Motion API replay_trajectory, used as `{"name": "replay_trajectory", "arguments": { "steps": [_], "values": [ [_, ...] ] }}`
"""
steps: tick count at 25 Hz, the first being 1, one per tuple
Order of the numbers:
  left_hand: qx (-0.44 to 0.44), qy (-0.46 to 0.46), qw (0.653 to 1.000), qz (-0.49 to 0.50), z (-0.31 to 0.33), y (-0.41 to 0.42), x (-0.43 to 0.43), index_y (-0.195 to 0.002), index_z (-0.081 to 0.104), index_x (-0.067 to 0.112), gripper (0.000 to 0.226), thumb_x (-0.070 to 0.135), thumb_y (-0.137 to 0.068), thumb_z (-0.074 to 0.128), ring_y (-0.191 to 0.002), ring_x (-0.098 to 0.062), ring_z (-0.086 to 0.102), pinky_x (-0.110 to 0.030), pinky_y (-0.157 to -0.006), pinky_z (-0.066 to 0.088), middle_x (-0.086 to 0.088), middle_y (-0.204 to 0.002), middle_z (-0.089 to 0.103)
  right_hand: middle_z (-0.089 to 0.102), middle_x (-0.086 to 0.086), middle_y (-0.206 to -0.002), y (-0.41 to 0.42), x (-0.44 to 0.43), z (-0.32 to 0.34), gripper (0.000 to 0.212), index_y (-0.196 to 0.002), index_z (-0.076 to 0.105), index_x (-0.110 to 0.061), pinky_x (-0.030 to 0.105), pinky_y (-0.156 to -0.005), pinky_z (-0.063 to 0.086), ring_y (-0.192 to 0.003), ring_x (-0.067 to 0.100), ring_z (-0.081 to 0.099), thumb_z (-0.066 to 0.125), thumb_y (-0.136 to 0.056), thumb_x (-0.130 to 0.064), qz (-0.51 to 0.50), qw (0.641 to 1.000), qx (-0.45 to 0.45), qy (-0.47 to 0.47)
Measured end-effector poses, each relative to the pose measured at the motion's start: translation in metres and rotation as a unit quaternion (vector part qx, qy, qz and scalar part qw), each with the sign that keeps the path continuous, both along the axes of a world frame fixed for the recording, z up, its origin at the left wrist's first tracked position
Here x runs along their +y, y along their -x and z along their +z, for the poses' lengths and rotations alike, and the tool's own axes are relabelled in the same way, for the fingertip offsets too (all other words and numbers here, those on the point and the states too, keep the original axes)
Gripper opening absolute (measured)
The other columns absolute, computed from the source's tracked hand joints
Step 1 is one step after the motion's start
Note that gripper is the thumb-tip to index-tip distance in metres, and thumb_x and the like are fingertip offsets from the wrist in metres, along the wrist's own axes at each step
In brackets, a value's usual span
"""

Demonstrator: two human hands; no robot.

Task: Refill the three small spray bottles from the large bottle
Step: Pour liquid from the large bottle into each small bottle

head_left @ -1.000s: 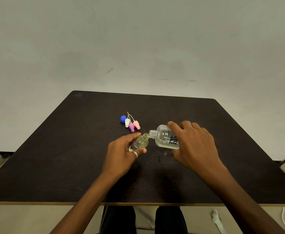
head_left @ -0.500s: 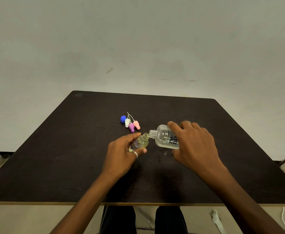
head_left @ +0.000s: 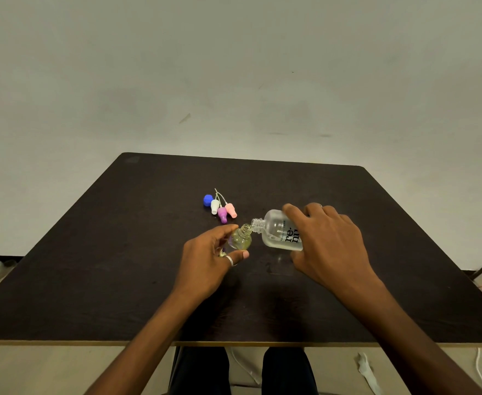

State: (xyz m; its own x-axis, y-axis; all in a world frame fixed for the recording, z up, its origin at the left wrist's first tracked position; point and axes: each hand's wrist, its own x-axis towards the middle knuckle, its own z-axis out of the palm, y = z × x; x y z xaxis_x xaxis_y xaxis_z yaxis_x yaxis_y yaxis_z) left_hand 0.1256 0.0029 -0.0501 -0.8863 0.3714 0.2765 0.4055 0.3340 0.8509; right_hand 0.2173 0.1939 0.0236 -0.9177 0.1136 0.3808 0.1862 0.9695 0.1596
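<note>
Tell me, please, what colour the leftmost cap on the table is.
That cap is blue; head view.

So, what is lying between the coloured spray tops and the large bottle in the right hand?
Only bare table lies between the spray tops and the large bottle, as the head view shows.

Dark table (head_left: 114, 280), pale near edge. I log four lying clustered just beyond centre: blue cap (head_left: 208, 200), white cap (head_left: 214, 207), purple cap (head_left: 222, 214), pink cap (head_left: 231, 210).
</note>
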Motion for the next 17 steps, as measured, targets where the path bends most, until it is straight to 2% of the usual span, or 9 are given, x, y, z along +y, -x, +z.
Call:
{"name": "replay_trajectory", "arguments": {
  "steps": [3, 10, 15, 17],
  "values": [
    [-0.009, -0.007, 1.000, -0.001, 0.0011, -0.0015, 0.0003, -0.132, 0.061, 0.026, 0.061, 0.023, -0.075, 0.085, -0.105, 0.006, 0.063, -0.010, -0.090, 0.047, 0.014, -0.119, 0.069, 0.059, 0.002, -0.116, 0.0001, -0.0003, 0.0001, 0.076, -0.140, 0.036, -0.032, 0.034, -0.081, 0.047, -0.105, 0.023, 0.056, 0.074, -0.074, -0.040, -0.001, 1.000, 0.000, -0.001],
    [-0.019, -0.019, 1.000, -0.004, 0.0004, -0.0029, 0.0012, -0.129, 0.064, 0.024, 0.059, 0.022, -0.075, 0.085, -0.102, 0.011, 0.064, -0.007, -0.088, 0.048, 0.016, -0.115, 0.071, 0.059, 0.002, -0.114, 0.0005, -0.0001, -0.0002, 0.076, -0.139, 0.038, -0.032, 0.035, -0.079, 0.048, -0.102, 0.023, 0.057, 0.075, -0.072, -0.038, -0.001, 1.000, -0.002, -0.002],
    [-0.023, -0.015, 1.000, -0.008, -0.0004, -0.0023, 0.0011, -0.131, 0.063, 0.025, 0.060, 0.024, -0.075, 0.085, -0.107, 0.006, 0.064, -0.013, -0.092, 0.050, 0.013, -0.120, 0.070, 0.058, 0.002, -0.117, -0.0005, -0.0010, 0.0011, 0.076, -0.140, 0.036, -0.032, 0.035, -0.081, 0.047, -0.105, 0.023, 0.056, 0.073, -0.074, -0.037, -0.002, 1.000, -0.004, -0.003],
    [-0.025, -0.015, 1.000, -0.010, -0.0005, -0.0026, 0.0014, -0.131, 0.063, 0.024, 0.060, 0.024, -0.075, 0.085, -0.107, 0.005, 0.064, -0.010, -0.090, 0.049, 0.013, -0.120, 0.070, 0.058, 0.002, -0.118, -0.0005, -0.0012, 0.0013, 0.076, -0.140, 0.035, -0.032, 0.035, -0.082, 0.047, -0.105, 0.023, 0.056, 0.073, -0.075, -0.038, -0.003, 1.000, -0.003, -0.003]
  ]
}}
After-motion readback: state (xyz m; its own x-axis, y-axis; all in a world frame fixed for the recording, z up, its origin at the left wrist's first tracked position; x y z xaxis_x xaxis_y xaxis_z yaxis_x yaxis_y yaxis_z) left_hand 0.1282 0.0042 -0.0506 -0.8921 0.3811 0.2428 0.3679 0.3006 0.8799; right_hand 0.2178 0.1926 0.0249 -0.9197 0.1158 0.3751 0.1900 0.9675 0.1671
